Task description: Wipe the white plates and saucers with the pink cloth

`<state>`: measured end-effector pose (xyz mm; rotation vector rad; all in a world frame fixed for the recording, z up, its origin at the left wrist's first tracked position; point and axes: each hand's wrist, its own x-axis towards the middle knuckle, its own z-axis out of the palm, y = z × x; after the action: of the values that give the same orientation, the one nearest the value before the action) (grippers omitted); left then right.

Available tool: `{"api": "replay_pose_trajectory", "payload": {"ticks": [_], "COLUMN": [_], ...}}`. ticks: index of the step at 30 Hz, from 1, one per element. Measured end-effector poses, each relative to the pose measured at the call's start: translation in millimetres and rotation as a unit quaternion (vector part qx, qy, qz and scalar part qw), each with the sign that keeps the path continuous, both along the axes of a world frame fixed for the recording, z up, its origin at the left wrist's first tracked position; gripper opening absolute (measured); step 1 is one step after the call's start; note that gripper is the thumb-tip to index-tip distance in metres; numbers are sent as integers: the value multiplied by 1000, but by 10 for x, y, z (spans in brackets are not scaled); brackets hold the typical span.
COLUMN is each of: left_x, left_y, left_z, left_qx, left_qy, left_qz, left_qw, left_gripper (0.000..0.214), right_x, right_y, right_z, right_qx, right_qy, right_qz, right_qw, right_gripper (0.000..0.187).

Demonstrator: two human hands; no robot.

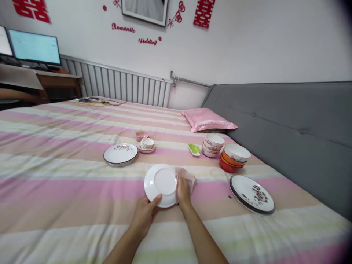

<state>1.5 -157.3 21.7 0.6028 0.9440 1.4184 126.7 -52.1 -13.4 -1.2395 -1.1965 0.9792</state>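
Observation:
A white plate [164,181] is held up over the striped bedspread, its underside with the foot ring facing me. My left hand [144,214] grips its lower left rim, thumb on the near face and fingers behind. On the right edge, my right hand [183,190] is closed around a pale pinkish cloth [189,178] that wraps the rim. Beyond the plate to the left lies a stack of dark-rimmed plates [118,154] with a floral print. More dark-rimmed plates [251,194] are stacked to the right of my right hand.
Small white dishes [147,143] and pink bowls [142,135] stand behind the plate. Toward the headboard [288,121] are a green leaf-shaped dish [194,149], patterned bowls [213,145], and stacked orange and red bowls [233,158]. A pink pillow [207,119] and cables [101,101] lie farther back.

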Motion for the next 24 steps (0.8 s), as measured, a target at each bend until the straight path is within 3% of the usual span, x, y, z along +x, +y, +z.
{"api": "replay_pose_trajectory", "payload": {"ticks": [5,9,18,24], "left_x": [-113,-206,-518,-753], "left_y": [-392,-557,-775,-824], "left_z": [25,64,270,267], "left_qx": [-11,-45,-83,-92], "left_qy": [20,42,107,164], "left_qz": [-11,-13,-61,-62], "left_qw": [1000,998,989,980], "left_gripper": [41,39,42,50], "right_x": [26,86,153,121], "right_y": [-566,-912,-1318,-1448], "right_z": [163,238,316,309], "right_qx": [-38,-55,-34,-11], "right_qy": [-141,-217,-312,-346], "right_qz": [-24,-22,-2,-9], "right_qw": [989,974,949,938], "right_gripper": [33,38,40,34]}}
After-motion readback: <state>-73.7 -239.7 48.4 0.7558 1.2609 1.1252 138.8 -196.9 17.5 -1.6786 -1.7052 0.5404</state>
